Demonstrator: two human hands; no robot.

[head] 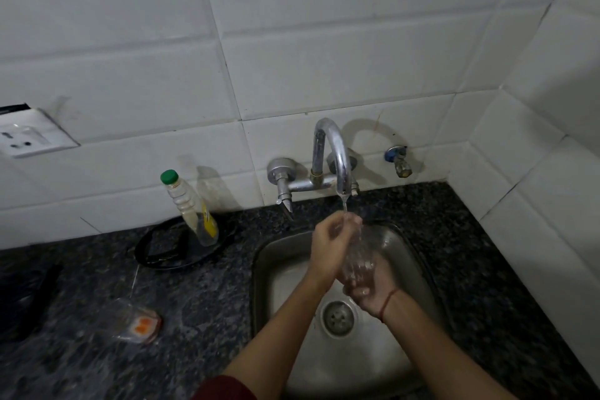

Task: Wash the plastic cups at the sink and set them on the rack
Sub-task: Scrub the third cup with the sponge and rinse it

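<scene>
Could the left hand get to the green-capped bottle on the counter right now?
Probably yes: nothing stands on the counter between the left hand and the bottle. But it grips the cup, which it would have to release first.

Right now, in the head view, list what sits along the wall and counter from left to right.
Wall socket → plastic packet → bottle with green cap → tap → small valve.
</scene>
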